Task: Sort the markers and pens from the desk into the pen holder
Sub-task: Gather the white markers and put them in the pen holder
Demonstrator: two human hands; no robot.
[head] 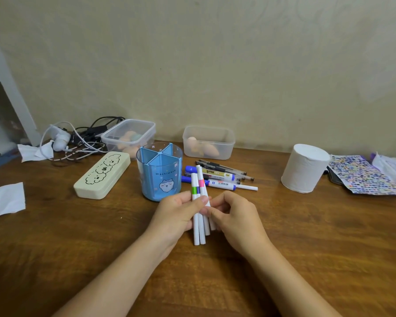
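A bundle of several white markers [199, 227] with green, purple and pink bands stands nearly upright between my hands, just in front of the blue pen holder [159, 172]. My left hand [176, 217] wraps around the bundle from the left. My right hand [234, 216] pinches its right side with fingertips. The holder is round, translucent, divided into compartments, and looks empty. Right of it on the wooden desk [78, 236] lies a pile of pens and whiteboard markers [220, 177], black, blue and white.
A cream pencil case [102, 175] lies left of the holder. Two clear plastic boxes [208, 141] stand at the back, cables [82, 138] at back left. A toilet paper roll [304, 168] and sticker sheet [361, 175] sit at right, paper scrap [5, 200] at left.
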